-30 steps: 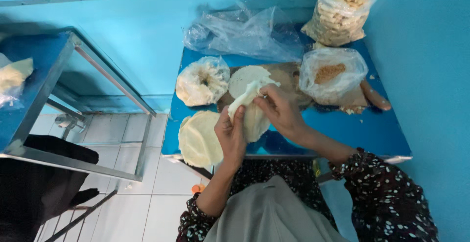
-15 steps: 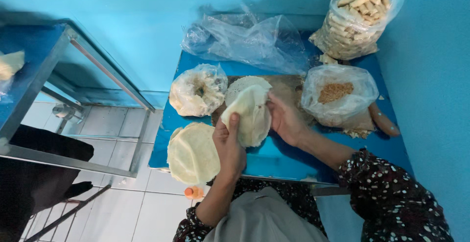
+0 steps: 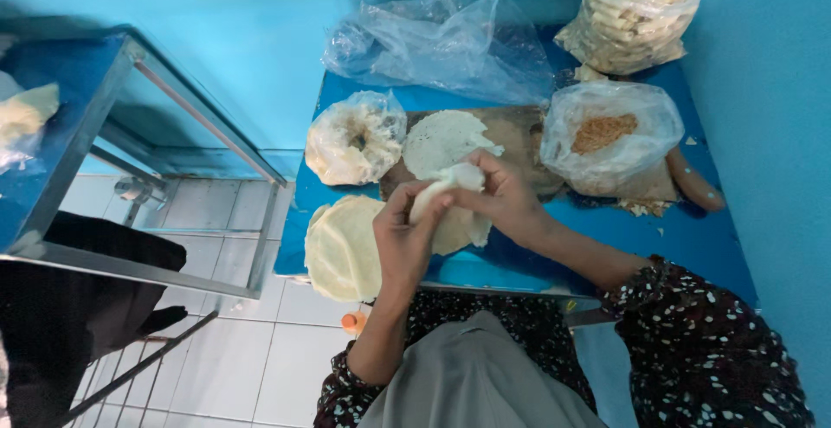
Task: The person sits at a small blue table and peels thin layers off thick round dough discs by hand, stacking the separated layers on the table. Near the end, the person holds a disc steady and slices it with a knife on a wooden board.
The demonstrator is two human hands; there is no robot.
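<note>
Both hands meet over the near half of the blue table [image 3: 710, 246]. The left hand [image 3: 405, 239] and the right hand [image 3: 500, 199] are closed together on one pale wrapper sheet [image 3: 446, 187], which is folded or rolled between the fingers and held clear of the surface. Whether filling lies inside the fold cannot be determined; the fingers cover it.

Layout relative to the hands:
- Directly below and toward the left hand: a stack of round wrapper sheets [image 3: 339, 246], overhanging the near table edge.
- Just beyond the right hand: a wooden board [image 3: 528, 138] with a single flat wrapper [image 3: 441, 138] lying on it.
- Beyond the left hand: a tied clear bag of pale pieces [image 3: 355, 138].
- Beyond and outward of the right hand: a clear bag of brown filling [image 3: 610, 132], resting partly on the board.
- At the far end: an empty crumpled plastic bag [image 3: 441, 43] and, in the far right corner, a large bag of finished rolls [image 3: 636, 8].

Progress assessment: the work appears to be in mid-cycle. The large bag of rolls suggests many units are complete. The sheet in hand is only partly formed. One flat wrapper on the board and the stack near the left hand remain unprocessed, and filling is still present in its bag, so a substantial number of units appears to be left.
</note>
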